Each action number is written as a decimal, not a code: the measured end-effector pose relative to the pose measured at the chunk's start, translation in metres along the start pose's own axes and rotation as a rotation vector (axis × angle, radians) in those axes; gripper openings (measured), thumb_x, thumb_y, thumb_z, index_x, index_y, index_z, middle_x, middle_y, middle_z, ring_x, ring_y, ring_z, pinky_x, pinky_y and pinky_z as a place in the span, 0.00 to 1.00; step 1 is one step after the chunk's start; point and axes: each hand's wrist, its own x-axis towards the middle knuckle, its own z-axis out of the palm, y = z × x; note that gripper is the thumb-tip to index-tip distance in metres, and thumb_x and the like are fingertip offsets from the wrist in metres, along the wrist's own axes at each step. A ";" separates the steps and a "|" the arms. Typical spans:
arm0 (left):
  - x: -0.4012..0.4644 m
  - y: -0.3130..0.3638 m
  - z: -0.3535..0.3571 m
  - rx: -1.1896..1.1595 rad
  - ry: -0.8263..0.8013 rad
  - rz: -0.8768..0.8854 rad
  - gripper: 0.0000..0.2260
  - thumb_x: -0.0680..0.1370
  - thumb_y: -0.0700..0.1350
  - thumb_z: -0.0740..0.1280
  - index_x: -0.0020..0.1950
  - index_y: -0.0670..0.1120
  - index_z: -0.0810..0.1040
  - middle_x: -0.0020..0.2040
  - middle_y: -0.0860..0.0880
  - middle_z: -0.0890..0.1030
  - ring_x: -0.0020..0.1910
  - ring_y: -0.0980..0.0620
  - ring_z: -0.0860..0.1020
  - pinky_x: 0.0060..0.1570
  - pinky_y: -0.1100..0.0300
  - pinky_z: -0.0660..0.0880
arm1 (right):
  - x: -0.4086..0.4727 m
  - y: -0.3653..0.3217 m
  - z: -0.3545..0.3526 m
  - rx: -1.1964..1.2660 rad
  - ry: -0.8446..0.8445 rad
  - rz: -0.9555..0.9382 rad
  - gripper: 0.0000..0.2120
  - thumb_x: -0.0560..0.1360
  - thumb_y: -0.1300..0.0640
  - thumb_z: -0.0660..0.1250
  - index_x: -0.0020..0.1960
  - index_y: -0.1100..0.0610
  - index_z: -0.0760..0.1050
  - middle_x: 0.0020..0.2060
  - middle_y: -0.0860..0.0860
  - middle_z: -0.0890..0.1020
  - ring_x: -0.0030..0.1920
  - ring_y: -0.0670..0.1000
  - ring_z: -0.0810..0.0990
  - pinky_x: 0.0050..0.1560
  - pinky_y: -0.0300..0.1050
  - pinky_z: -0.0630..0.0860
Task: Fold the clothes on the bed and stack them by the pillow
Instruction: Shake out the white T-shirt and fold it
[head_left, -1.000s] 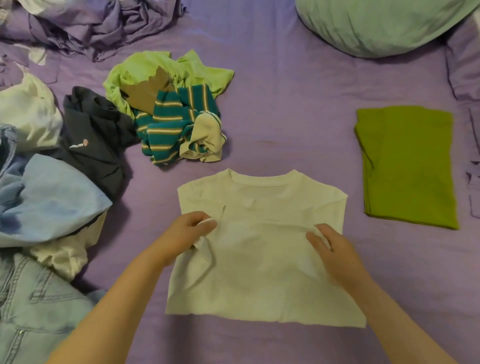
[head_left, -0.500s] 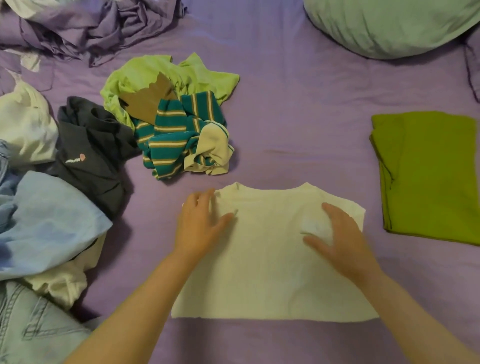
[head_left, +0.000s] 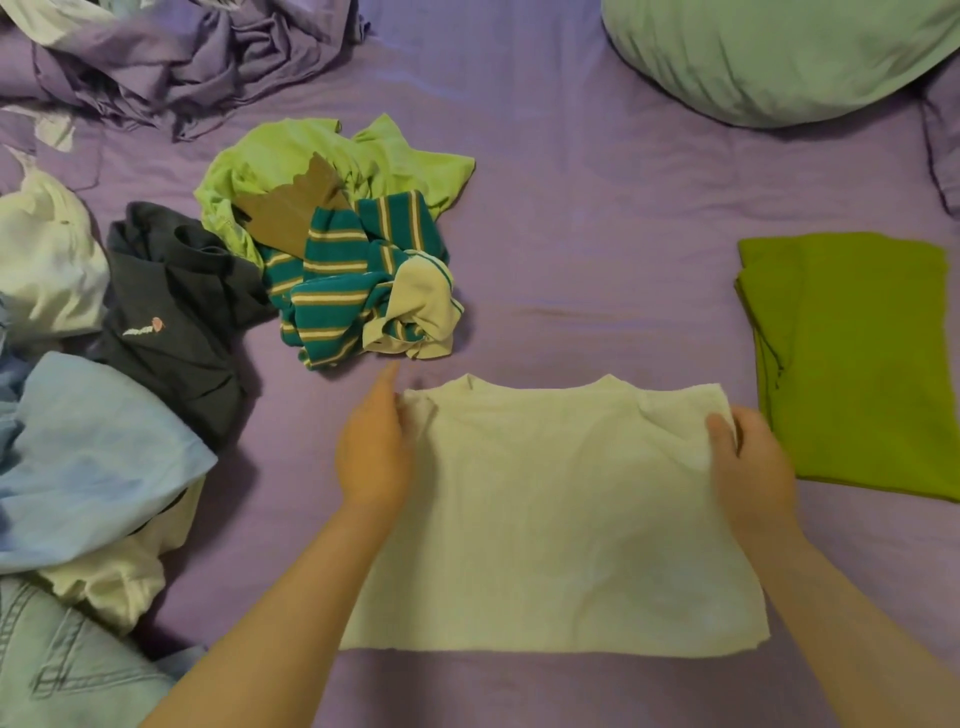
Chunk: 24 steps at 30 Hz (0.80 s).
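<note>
Flat shirt (head_left: 550, 519) lies on the bed (head_left: 597, 249), nearest the viewer, centre. Left hand (head_left: 374, 452) at its left shoulder edge; right hand (head_left: 753, 462) at its right shoulder edge. Folded garment (head_left: 857, 358) lies just beside the shirt, to its right. Pillow (head_left: 769, 52) at far right, behind the folded garment. Striped garment (head_left: 353, 296) lies behind the shirt's left corner, resting partly on a crumpled top (head_left: 332, 156). Heap of unfolded clothes (head_left: 88, 415) occupies the left edge. Bunched sheet (head_left: 182, 57) at far left.
</note>
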 end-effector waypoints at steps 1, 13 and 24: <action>0.004 -0.001 -0.006 0.054 0.046 -0.023 0.25 0.79 0.40 0.61 0.76 0.49 0.61 0.54 0.44 0.79 0.51 0.40 0.76 0.44 0.49 0.73 | 0.001 0.000 -0.002 0.004 0.003 0.023 0.10 0.81 0.55 0.59 0.57 0.60 0.71 0.45 0.55 0.78 0.47 0.60 0.76 0.43 0.50 0.69; -0.068 0.005 0.053 0.458 -0.294 0.505 0.28 0.79 0.62 0.50 0.77 0.53 0.58 0.78 0.47 0.55 0.77 0.39 0.51 0.73 0.37 0.46 | -0.039 0.035 0.026 -0.765 -0.339 -0.527 0.33 0.79 0.36 0.39 0.74 0.52 0.63 0.72 0.61 0.65 0.73 0.63 0.61 0.69 0.67 0.59; -0.088 -0.023 0.048 0.520 -0.365 0.545 0.31 0.79 0.66 0.44 0.78 0.53 0.46 0.79 0.47 0.43 0.77 0.40 0.41 0.72 0.39 0.37 | -0.106 0.060 0.017 -0.789 -0.386 -0.548 0.31 0.78 0.34 0.41 0.76 0.49 0.55 0.74 0.58 0.60 0.75 0.60 0.54 0.70 0.67 0.51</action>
